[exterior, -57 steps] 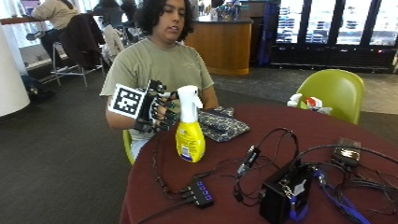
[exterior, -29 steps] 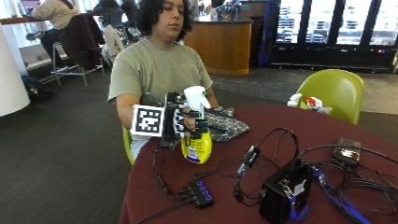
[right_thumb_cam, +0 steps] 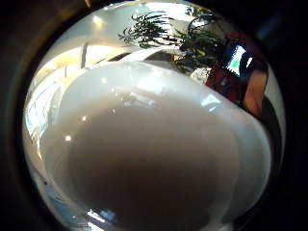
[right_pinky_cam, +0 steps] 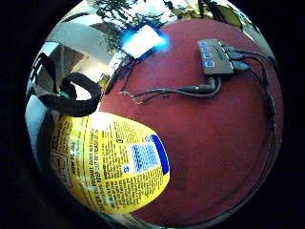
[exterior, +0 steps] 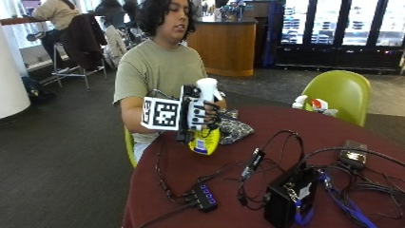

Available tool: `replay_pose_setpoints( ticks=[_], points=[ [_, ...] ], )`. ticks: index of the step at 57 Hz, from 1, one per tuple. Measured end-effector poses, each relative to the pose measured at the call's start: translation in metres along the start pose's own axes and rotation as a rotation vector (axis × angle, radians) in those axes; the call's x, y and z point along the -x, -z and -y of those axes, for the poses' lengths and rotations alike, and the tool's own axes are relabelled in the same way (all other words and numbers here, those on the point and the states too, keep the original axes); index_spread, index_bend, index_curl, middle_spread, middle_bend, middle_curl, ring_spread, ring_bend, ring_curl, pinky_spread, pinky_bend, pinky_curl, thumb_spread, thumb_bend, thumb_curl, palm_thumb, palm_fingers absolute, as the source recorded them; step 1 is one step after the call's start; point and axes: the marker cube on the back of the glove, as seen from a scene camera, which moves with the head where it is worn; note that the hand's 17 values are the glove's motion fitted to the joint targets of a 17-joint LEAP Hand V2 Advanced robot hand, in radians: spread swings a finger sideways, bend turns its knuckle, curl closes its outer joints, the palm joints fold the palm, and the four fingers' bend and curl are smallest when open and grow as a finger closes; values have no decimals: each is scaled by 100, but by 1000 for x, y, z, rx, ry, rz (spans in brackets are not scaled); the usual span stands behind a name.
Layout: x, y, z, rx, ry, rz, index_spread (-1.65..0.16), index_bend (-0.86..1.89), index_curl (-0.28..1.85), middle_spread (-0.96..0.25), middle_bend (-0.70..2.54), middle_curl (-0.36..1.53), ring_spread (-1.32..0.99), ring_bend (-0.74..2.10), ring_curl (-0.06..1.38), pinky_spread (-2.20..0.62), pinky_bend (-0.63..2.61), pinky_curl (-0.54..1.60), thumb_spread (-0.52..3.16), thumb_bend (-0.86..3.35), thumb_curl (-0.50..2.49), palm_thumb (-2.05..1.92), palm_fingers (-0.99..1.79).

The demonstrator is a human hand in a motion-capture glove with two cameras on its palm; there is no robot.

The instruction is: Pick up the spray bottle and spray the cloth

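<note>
One spray bottle (exterior: 206,127), yellow with a white top, and one patterned cloth (exterior: 235,129). My right hand (exterior: 197,115) curls around the bottle's neck, holding it above the red table (exterior: 380,137), beside the cloth.

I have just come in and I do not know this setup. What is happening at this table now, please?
A person seated at a round dark red table holds a yellow plastic spray bottle with a white trigger head in the black-gloved right hand. The bottle is lifted off the table and tilted. Just behind it lies a crumpled patterned grey cloth, not yet sprayed as far as the pictures show. The bare hand is behind the bottle. Cables and a small black USB hub lie nearer the camera.
</note>
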Motion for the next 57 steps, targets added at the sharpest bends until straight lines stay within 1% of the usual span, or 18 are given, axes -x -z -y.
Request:
replay_pose_setpoints(
  ticks=[4, 10, 17, 27, 35, 42, 49, 57],
  points=[
    [21, 6, -11, 109, 17, -4, -27, 27, 34, -17, 49, 47, -18, 52, 39, -19, 34, 36, 69, -1, 51, 86, 133],
    [57, 15, -28, 371, 25, -105, -27, 28, 38, -17, 49, 48, -18, 52, 40, -20, 36, 37, 60, -3, 55, 88, 133],
    [93, 14, -55, 597, 21, -334, -26, 28, 42, -18, 50, 48, -18, 53, 41, -21, 38, 38, 55, -3, 59, 88, 133],
    [115, 2, -80, 903, -45, -737, -26, 26, 46, -18, 50, 49, -18, 52, 42, -21, 38, 38, 51, -4, 62, 87, 132],
    [106, -23, -93, 981, -108, -1100, -26, 24, 48, -18, 50, 49, -18, 52, 42, -21, 39, 38, 50, -4, 64, 86, 131],
    [80, -52, -108, 1085, -159, -1310, -26, 24, 49, -19, 50, 49, -18, 52, 42, -20, 38, 38, 50, -4, 65, 86, 131],
    [60, -69, -118, 1198, -205, -1407, -26, 23, 51, -19, 49, 49, -18, 51, 42, -20, 39, 38, 50, -4, 66, 85, 131],
    [63, -81, -115, 1216, -197, -1420, -26, 21, 52, -19, 49, 49, -18, 51, 42, -20, 38, 38, 50, -4, 67, 85, 131]
  ],
)
